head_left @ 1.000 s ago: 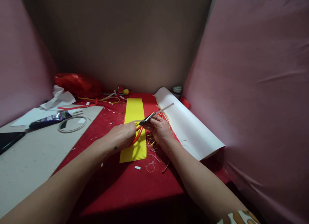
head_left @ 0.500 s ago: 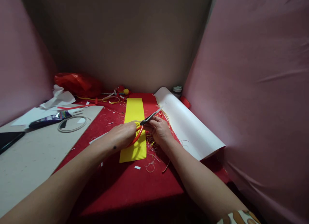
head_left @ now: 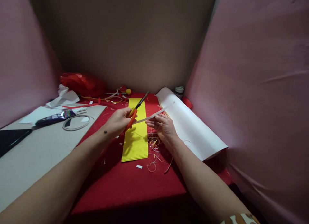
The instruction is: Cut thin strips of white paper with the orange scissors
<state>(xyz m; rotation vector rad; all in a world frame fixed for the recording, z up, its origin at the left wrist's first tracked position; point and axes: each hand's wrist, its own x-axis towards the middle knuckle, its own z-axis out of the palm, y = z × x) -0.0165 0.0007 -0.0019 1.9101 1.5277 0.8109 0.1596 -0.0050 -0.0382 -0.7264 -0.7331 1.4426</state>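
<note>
Strip: likely light, pliant, easily creased; pinch near mid-length, as right hand does. Left hand grips scissors by handles.

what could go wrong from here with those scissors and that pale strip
The scissors in the left hand point over the yellow ridged sheet, so a careless dip might nick it.

The pale strip is thin and held lightly at the fingertips of the right hand, so it could slip or bend.

Loose threads lie beside the sheet; the strip might tangle in them if dropped there.
</note>
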